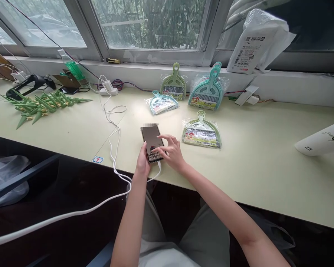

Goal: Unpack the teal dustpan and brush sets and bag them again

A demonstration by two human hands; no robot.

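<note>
A smartphone (150,137) with a lit keyboard low on its screen is held over the table's near edge by my left hand (143,161), whose fingers wrap its left side. Above the screen, my right hand (172,151) has its index finger and thumb stretched out and apart; whether they touch the glass is unclear. A white charging plug (159,163) sits in the phone's lower end. Just right of the phone lies a wrapped green dustpan-and-brush set (201,131). Behind are a light blue set (163,103), a green set (173,83) and a teal stack (207,91).
White cables (115,129) run from a power strip (109,91) over the table edge. Pointed green pieces (46,104) and a black frame-like device (30,84) lie left. A white cylinder (323,139) is right. A screwdriver (113,61) and white parcel (256,44) rest on the sill.
</note>
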